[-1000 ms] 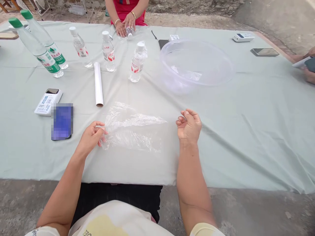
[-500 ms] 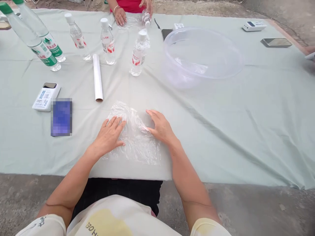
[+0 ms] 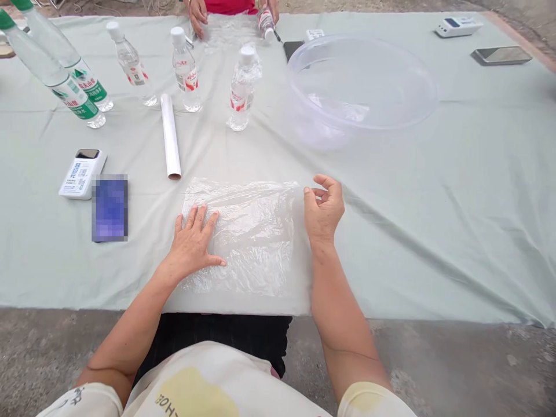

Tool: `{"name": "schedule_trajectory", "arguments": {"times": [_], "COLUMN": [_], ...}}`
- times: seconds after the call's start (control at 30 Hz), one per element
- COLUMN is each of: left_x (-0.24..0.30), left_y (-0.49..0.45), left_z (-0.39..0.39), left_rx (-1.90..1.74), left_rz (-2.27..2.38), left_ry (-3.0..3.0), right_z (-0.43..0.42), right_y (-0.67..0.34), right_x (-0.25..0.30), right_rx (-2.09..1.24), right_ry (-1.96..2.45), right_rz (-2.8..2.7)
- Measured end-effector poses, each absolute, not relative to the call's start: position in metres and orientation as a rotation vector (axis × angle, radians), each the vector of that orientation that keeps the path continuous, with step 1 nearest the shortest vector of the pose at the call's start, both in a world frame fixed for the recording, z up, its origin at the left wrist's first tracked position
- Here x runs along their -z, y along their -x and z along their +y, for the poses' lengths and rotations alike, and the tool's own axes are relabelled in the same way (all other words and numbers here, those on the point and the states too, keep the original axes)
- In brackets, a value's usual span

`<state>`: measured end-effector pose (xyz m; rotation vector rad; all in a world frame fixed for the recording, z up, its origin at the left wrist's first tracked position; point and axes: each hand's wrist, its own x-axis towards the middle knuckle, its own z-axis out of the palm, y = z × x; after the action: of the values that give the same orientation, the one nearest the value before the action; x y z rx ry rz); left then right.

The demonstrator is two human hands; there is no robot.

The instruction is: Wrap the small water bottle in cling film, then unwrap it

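A crinkled sheet of clear plastic film (image 3: 256, 231) lies spread on the pale green tablecloth (image 3: 412, 231) in front of me. My left hand (image 3: 193, 243) rests flat on the film's left part, fingers stretched out. My right hand (image 3: 322, 208) is at the film's upper right corner, thumb and fingers pinched on its edge. A white roll of film (image 3: 170, 136) lies just beyond the sheet's upper left corner.
Several water bottles stand behind the roll, the nearest one (image 3: 241, 87) with film around its top. A big clear basin (image 3: 362, 87) sits at right. A white device (image 3: 81, 172) and a phone (image 3: 110, 207) lie at left. Another person's hands (image 3: 197, 14) work film across the table.
The film was bunched between my hands; my left hand has pressed it down and my right hand has moved right, drawing the sheet out flat and wider.
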<state>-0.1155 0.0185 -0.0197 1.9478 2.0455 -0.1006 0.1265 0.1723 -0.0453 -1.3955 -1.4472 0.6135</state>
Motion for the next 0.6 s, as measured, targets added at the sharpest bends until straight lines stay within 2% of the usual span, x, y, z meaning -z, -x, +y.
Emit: {"name": "schedule_trajectory", "arguments": {"times": [0.07, 0.17, 0.27, 0.33, 0.47, 0.6], "left_x": [0.022, 0.020, 0.003, -0.015, -0.040, -0.027], "left_y": [0.110, 0.106, 0.113, 0.127, 0.168, 0.215], "left_z": [0.025, 0.031, 0.030, 0.030, 0.066, 0.169], "left_rx": [0.074, 0.028, -0.081, -0.211, -0.668, -1.258], "left_rz": [2.047, 2.037, 1.964, 1.872, 1.827, 2.067], "left_ry": [-1.924, -1.887, -1.869, -1.868, -1.752, -1.335], "right_z": [0.164, 0.143, 0.125, 0.119, 0.121, 0.125], "right_y": [-0.120, -0.101, -0.084, -0.079, -0.079, -0.080], "right_x": [0.044, 0.044, 0.048, 0.051, 0.055, 0.054], "right_rx": [-0.512, -0.467, -0.414, -0.375, -0.384, -0.399], "right_ry": [1.286, 0.951, 0.594, 0.526, 0.583, 0.562], "right_rz": [-1.579, -2.057, -2.524, -2.675, -2.767, -2.680]}}
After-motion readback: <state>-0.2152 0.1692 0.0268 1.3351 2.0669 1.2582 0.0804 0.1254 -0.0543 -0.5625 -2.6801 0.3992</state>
